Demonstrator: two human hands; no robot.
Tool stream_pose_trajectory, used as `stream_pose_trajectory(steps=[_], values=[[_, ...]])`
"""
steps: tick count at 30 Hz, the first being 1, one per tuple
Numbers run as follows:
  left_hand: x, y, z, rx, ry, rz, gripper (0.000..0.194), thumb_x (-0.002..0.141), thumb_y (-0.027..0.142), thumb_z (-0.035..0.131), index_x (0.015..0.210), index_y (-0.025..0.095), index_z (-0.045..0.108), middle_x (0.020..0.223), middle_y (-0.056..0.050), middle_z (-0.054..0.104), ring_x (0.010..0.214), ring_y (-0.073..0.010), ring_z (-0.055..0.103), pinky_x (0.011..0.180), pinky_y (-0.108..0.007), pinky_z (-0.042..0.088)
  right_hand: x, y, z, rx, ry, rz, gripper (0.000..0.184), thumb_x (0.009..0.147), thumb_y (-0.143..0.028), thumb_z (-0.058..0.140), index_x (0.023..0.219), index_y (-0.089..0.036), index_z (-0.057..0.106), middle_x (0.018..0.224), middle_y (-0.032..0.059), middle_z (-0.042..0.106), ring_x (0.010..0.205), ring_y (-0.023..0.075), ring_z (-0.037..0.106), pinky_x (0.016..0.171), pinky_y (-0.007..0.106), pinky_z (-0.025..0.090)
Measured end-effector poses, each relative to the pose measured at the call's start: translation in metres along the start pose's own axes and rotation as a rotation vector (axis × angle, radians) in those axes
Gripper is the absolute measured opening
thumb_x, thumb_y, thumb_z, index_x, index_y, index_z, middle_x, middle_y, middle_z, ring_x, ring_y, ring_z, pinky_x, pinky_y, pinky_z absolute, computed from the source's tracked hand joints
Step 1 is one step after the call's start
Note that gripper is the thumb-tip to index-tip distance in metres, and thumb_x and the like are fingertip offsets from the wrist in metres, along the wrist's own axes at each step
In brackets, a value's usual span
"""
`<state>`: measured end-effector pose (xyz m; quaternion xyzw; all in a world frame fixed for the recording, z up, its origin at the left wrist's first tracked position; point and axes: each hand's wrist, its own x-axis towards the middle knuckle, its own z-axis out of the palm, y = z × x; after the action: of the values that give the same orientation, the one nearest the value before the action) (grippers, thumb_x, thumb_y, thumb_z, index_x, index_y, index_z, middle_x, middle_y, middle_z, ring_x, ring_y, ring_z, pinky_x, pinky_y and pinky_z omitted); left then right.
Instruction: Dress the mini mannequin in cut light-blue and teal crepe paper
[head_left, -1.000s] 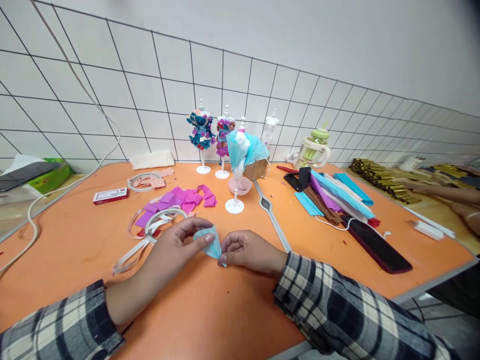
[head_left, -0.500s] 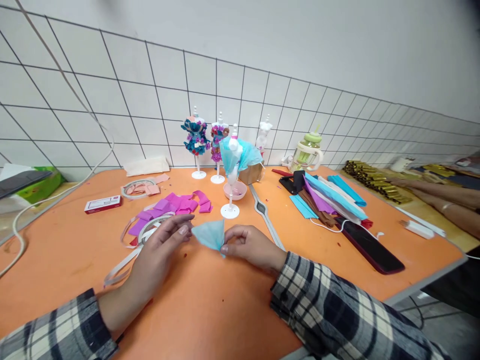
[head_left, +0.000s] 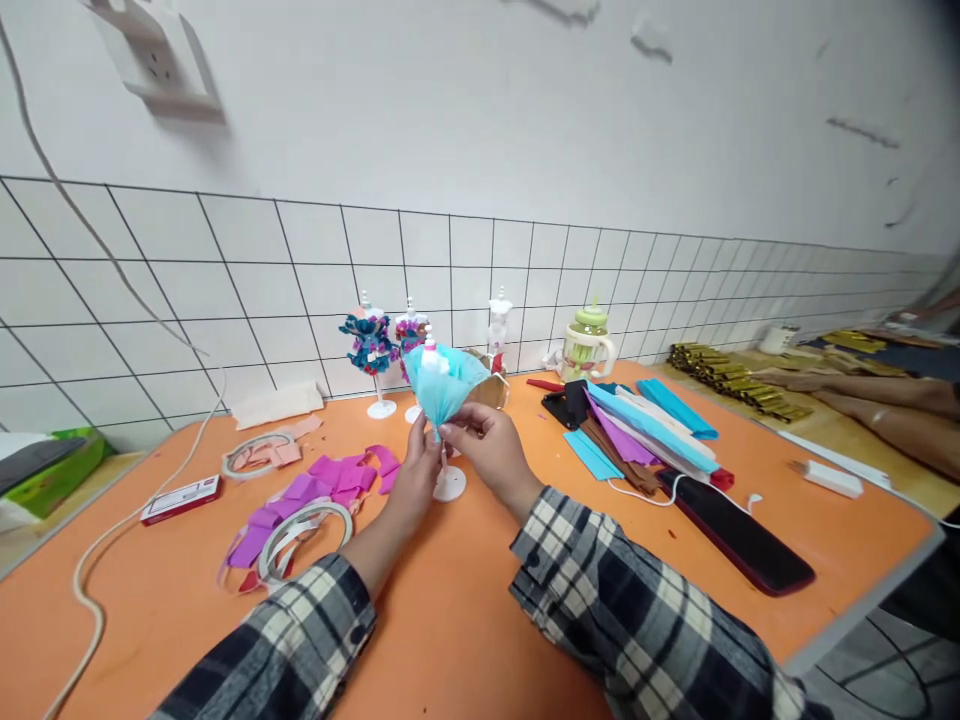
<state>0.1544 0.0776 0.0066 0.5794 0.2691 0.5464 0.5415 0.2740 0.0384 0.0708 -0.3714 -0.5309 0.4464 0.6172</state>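
A small white dress form [head_left: 430,359] with a pink neck band stands upright on its round white base [head_left: 450,485], wrapped with light blue crepe paper. At its front, a gathered, fan-shaped light blue crepe paper piece [head_left: 441,398] narrows to a tip at the waist. My right hand [head_left: 495,450] pinches that tip between thumb and fingers. My left hand [head_left: 412,480] is closed at the form's lower body, beside the tip; its exact hold is partly hidden.
Behind stand decorated dress forms [head_left: 370,345] and a bare-looking one [head_left: 499,325]. Purple paper strips [head_left: 322,490] and a tape roll [head_left: 300,530] lie left. Right are folded crepe papers [head_left: 645,420], a phone [head_left: 739,535] and a green-lidded bottle [head_left: 589,345]. Another person's arms [head_left: 862,395] show far right.
Both hands have moved forward to the dress form, my right one carrying the blue paper piece up against its front. My left hand has closed at the form. The view has tilted upward.
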Motion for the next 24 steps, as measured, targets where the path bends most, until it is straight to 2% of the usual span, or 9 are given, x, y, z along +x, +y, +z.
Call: stream_pose_trajectory(steps=[2,4,7,10,14,19,24], values=[[-0.001,0.001,-0.005,-0.025,0.003,0.018,0.05,0.085,0.063,0.069,0.114,0.023,0.062,0.095,-0.003,0.068,0.092,-0.0208,0.064,0.083,-0.032,0.051,-0.002,0.002,-0.002,-0.042,-0.019,0.008,0.035,0.065,-0.048,0.083,0.083,-0.021,0.069,0.077,0.003,0.068,0.067,0.0184,0.062,0.067,0.034,0.054],[-0.005,0.004,-0.01,-0.052,0.015,0.033,0.045,0.085,0.064,0.069,0.098,0.021,0.062,0.076,0.002,0.06,0.073,-0.0156,0.057,0.071,-0.027,0.048,-0.002,0.001,-0.006,-0.1,-0.015,-0.038,0.03,0.067,-0.045,0.082,0.081,-0.02,0.07,0.075,0.0028,0.069,0.068,0.0184,0.062,0.07,0.034,0.054],[-0.01,0.012,-0.012,-0.104,0.034,0.035,0.045,0.087,0.065,0.065,0.083,0.022,0.055,0.068,0.006,0.049,0.058,-0.0114,0.042,0.056,-0.023,0.039,-0.001,-0.005,-0.009,-0.158,0.028,-0.121,0.022,0.071,-0.039,0.077,0.081,-0.02,0.072,0.081,0.0036,0.071,0.075,0.0184,0.064,0.075,0.034,0.052],[-0.014,0.018,-0.008,-0.142,0.035,0.022,0.045,0.09,0.064,0.063,0.081,0.022,0.05,0.068,0.006,0.046,0.055,-0.0104,0.036,0.051,-0.022,0.034,-0.002,-0.01,-0.008,-0.159,0.028,-0.132,0.022,0.073,-0.039,0.075,0.083,-0.02,0.072,0.083,0.004,0.072,0.074,0.0173,0.062,0.073,0.033,0.05],[-0.02,0.021,0.001,-0.161,0.007,0.009,0.044,0.09,0.062,0.063,0.082,0.022,0.049,0.068,0.006,0.046,0.055,-0.0105,0.036,0.051,-0.022,0.035,-0.005,-0.012,-0.003,-0.154,-0.015,-0.127,0.025,0.071,-0.043,0.077,0.08,-0.02,0.071,0.078,0.0031,0.069,0.073,0.0178,0.061,0.071,0.033,0.051],[-0.027,0.021,0.006,-0.168,-0.017,-0.001,0.044,0.09,0.063,0.063,0.082,0.021,0.05,0.068,0.005,0.046,0.055,-0.0108,0.037,0.051,-0.023,0.035,-0.006,-0.008,0.0,-0.104,-0.009,-0.066,0.032,0.069,-0.051,0.079,0.074,-0.021,0.067,0.068,0.0021,0.064,0.074,0.0207,0.063,0.066,0.033,0.052],[-0.028,0.021,0.007,-0.152,-0.008,-0.003,0.046,0.09,0.064,0.062,0.079,0.021,0.049,0.068,0.005,0.046,0.056,-0.0109,0.036,0.051,-0.024,0.033,-0.004,-0.004,-0.001,-0.027,-0.005,-0.042,0.036,0.065,-0.049,0.083,0.078,-0.02,0.065,0.078,0.0025,0.068,0.074,0.0173,0.063,0.071,0.031,0.052]])
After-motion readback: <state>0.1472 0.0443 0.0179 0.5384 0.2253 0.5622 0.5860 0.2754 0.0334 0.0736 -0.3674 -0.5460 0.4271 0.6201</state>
